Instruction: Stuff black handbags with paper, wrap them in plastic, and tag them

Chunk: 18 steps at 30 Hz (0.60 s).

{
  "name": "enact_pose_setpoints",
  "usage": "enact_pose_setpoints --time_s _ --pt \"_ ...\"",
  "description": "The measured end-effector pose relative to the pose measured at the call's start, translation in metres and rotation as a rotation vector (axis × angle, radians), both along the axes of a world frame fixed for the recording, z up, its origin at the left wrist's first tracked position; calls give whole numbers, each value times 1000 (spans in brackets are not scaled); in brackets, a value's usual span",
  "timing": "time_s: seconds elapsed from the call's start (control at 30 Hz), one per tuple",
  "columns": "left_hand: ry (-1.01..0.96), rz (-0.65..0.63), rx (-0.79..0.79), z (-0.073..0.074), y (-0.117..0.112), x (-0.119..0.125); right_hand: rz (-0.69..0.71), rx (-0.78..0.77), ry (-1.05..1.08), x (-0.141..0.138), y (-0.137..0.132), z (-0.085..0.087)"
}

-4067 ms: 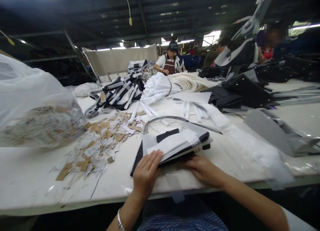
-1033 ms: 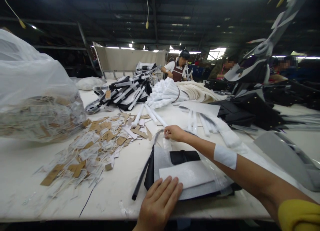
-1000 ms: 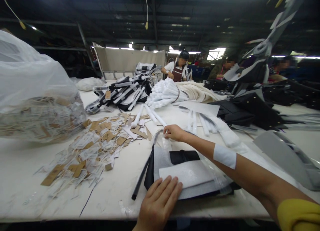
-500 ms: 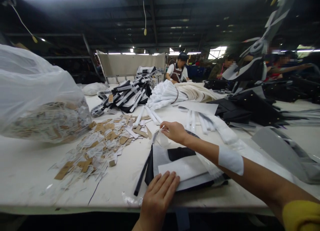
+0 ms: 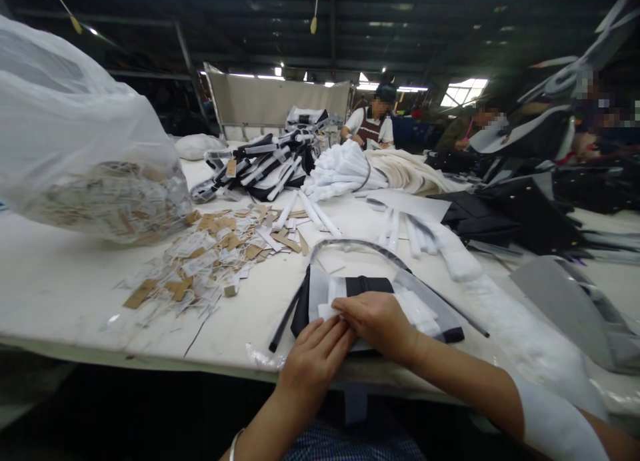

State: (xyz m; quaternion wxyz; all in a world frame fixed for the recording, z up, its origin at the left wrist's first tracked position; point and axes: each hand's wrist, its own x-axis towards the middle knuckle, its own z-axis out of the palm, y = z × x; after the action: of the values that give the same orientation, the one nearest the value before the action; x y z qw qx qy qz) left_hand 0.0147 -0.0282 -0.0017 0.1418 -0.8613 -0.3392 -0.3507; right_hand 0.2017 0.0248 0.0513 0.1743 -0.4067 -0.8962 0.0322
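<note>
A flat black bag [image 5: 373, 288] with white paper and a clear plastic sleeve lies at the near edge of the white table [image 5: 60, 294]. My left hand [image 5: 315, 362] lies on its near left corner, fingers stretched flat on the white paper. My right hand [image 5: 380, 322] rests beside it on the bag, fingers curled and pinching a small white piece [image 5: 329, 311]. A thin black strap [image 5: 290, 314] runs off the bag's left side and arcs over the table behind.
Loose brown and white tags [image 5: 210, 261] are strewn left of the bag, beside a big clear plastic sack [image 5: 85, 148] of tags. White wrapped strips [image 5: 345, 171], black-and-white bags [image 5: 265, 171] and black bags [image 5: 505, 214] pile further back. Other people work at the far end.
My right hand has drawn back from the far side of the bag to its near edge, meeting my left hand. The view has tilted down and closer.
</note>
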Motion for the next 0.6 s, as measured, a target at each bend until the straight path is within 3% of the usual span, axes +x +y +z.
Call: enact_pose_setpoints --time_s 0.2,0.4,0.6 --pt "12 -32 -21 -3 0 -3 -90 -90 160 3 -8 -12" --pt "-18 -30 -87 -10 -3 -3 -111 -162 321 7 -14 -13" --pt "-90 -49 -113 -9 -4 -2 -105 -46 359 8 -27 -11"
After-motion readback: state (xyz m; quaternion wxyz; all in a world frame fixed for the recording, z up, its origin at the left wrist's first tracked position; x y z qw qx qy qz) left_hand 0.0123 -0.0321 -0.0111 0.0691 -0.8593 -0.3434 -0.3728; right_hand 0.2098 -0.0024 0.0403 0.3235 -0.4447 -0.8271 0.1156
